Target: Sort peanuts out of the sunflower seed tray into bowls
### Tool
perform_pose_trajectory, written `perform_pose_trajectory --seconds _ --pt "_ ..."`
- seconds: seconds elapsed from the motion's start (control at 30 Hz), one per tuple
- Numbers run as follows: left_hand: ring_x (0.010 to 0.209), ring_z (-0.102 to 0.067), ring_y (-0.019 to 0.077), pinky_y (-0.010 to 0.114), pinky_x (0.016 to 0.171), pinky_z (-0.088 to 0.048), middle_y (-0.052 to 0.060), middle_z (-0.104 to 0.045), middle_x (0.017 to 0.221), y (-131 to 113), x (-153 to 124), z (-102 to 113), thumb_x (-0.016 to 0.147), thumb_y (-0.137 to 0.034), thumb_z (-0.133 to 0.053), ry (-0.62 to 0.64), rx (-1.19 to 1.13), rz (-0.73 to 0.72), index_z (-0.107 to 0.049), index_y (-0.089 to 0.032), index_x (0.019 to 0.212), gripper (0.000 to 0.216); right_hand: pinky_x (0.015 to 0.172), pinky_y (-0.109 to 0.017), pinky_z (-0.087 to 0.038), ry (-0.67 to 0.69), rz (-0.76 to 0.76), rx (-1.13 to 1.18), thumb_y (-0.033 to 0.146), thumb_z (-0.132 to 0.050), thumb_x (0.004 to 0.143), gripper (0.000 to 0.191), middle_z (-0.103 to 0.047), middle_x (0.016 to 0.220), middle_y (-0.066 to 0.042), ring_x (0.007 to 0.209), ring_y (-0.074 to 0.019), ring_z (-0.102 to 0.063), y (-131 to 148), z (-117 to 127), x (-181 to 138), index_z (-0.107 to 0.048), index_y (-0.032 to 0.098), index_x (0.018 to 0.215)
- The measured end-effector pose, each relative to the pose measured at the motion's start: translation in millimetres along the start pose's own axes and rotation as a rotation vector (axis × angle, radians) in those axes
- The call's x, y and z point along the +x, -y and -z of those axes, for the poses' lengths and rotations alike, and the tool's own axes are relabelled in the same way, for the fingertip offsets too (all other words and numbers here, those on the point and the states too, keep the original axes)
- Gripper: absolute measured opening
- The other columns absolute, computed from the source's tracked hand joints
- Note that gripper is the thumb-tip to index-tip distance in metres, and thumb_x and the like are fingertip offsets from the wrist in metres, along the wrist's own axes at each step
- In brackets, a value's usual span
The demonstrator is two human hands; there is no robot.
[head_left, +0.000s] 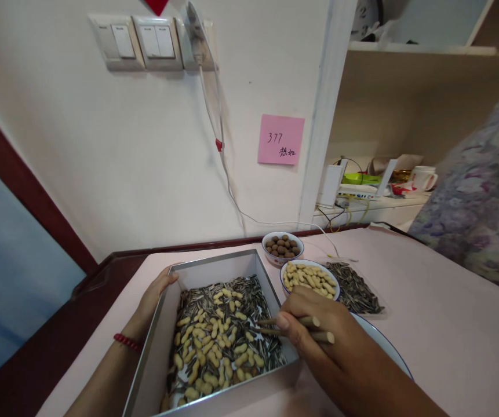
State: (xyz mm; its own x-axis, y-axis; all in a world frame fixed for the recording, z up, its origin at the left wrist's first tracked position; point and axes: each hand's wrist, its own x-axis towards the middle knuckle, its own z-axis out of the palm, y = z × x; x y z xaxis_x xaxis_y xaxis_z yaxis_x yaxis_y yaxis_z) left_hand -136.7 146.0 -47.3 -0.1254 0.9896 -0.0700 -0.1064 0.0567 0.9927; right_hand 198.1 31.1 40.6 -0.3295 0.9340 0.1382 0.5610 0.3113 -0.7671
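My left hand (157, 295) is closed round the left wall of a grey-rimmed box (223, 265), its thumb over the edge. Inside lie peanuts in shells (208, 341) mixed with striped sunflower seeds (249, 288). A pair of wooden chopsticks (321, 335) is gripped in my right hand (319, 321), above the box's right side. Their tips are down among the seeds near the right wall; I cannot make out anything pinched between them. Just beyond my right hand stands a bowl of peanuts (310, 278), partly covered by it.
Behind the peanuts is a bowl of round brown nuts (281, 248). A clear tray of sunflower seeds (356, 289) lies to the right. A blue-rimmed white dish (383, 341) is half hidden under my right arm. A white cable (270, 222) runs down the wall onto the table.
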Motion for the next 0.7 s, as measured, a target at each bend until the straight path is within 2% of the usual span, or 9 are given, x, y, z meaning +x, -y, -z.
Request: perform_pose_trajectory --seconds 0.17,0.33,0.57,0.7 --pt "0.068 -0.068 0.0213 0.030 0.066 -0.056 0.003 -0.077 0.094 -1.0 -2.6 -1.3 0.072 -0.041 -0.078 0.005 0.009 -0.002 -0.065 -0.019 0.122 0.056 0.077 -0.038 -0.039 0.022 0.000 -0.011 0.043 -0.035 0.102 0.037 -0.056 0.086 -0.003 0.084 -0.0197 -0.055 2.4 -1.2 1.1 -0.048 0.021 0.076" --pt "0.055 -0.063 0.0194 0.028 0.053 -0.051 0.004 -0.077 0.089 -1.9 -3.0 -1.0 0.071 -0.042 -0.078 0.009 0.036 -0.006 -0.066 -0.020 0.124 0.059 0.075 -0.037 -0.038 0.025 -0.005 -0.020 0.042 -0.035 0.103 0.037 -0.056 0.085 -0.004 0.082 -0.0200 -0.054 2.0 -4.2 1.3 -0.046 0.021 0.074" --pt "0.062 -0.066 0.0208 0.027 0.053 -0.051 0.003 -0.075 0.087 -1.4 -3.7 -1.5 0.073 -0.042 -0.077 0.008 0.031 0.002 -0.064 -0.020 0.124 0.057 0.072 -0.036 -0.036 -0.021 0.006 0.007 0.042 -0.036 0.101 0.037 -0.057 0.083 -0.005 0.078 -0.0197 -0.054 -2.0 -8.4 4.2 -0.046 0.021 0.072" --pt "0.063 -0.066 0.0207 0.027 0.053 -0.050 0.003 -0.076 0.090 -1.1 -1.5 -0.1 0.068 -0.042 -0.080 0.004 0.021 0.015 -0.063 -0.019 0.120 0.059 0.071 -0.035 -0.037 -0.035 0.004 -0.007 0.042 -0.036 0.101 0.038 -0.057 0.081 -0.004 0.078 -0.0197 -0.055 0.8 -4.7 3.3 -0.045 0.021 0.072"
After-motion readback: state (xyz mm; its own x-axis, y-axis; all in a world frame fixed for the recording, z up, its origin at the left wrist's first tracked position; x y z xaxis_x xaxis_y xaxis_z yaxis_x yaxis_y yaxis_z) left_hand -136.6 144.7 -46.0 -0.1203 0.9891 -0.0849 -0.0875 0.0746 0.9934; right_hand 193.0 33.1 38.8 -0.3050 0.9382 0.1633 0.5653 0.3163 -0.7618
